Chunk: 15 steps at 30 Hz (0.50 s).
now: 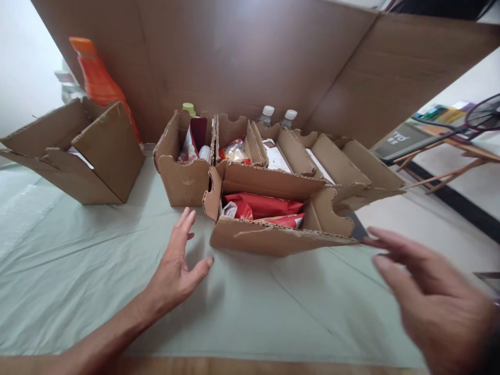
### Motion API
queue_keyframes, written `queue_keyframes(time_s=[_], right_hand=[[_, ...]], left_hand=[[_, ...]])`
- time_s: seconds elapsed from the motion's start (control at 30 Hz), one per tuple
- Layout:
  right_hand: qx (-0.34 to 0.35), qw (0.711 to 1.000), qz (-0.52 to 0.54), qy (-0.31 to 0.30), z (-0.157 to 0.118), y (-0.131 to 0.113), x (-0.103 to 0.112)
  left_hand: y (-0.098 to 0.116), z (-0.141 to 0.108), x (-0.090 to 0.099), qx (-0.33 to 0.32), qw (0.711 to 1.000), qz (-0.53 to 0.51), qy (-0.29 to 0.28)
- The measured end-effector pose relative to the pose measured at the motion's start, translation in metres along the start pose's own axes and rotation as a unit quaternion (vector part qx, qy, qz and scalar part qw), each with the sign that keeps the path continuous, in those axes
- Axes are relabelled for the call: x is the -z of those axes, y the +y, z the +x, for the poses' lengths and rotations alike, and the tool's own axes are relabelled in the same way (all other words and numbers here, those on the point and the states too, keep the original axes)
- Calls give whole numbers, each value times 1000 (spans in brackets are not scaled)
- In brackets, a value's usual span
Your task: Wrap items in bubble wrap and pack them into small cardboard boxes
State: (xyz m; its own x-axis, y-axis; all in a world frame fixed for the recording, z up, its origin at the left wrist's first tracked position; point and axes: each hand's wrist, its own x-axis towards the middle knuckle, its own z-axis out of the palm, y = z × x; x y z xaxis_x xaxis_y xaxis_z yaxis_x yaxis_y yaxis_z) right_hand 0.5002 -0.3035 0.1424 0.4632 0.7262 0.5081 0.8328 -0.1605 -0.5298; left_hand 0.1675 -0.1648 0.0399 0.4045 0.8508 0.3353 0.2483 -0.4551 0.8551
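My left hand [177, 265] hovers over the green cloth with its fingers apart and holds nothing. In front of it lies the near cardboard box [273, 238], set crosswise, with red packets [265, 207] inside. At the right, my right hand [425, 286] is open beside that box's right end, its fingertips close to the corner; nothing shows in it. Behind the near box stands a row of open cardboard boxes. The leftmost [185, 182] holds a dark red and white packet, and the one beside it holds a clear and red packet [235, 151].
An open box [109, 161] stands at the left, with an orange bottle [97, 78] behind it. Bottles with white caps [268, 111] and a green cap [189, 108] rise behind the row. A tall cardboard panel [242, 62] closes the back. A wooden rack [441, 161] is at right.
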Motion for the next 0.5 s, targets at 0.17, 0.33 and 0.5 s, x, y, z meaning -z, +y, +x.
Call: queue_keyframes(time_s=[0.17, 0.33, 0.5], right_hand=[[-120, 973, 172, -95, -23, 26, -75], [-101, 974, 186, -84, -50, 1, -87], [-13, 965, 200, -167, -99, -56, -76]], left_hand=[[0, 30, -34, 27, 993, -99, -51], [13, -6, -38, 69, 992, -106, -17], [24, -106, 30, 189, 974, 2, 121]])
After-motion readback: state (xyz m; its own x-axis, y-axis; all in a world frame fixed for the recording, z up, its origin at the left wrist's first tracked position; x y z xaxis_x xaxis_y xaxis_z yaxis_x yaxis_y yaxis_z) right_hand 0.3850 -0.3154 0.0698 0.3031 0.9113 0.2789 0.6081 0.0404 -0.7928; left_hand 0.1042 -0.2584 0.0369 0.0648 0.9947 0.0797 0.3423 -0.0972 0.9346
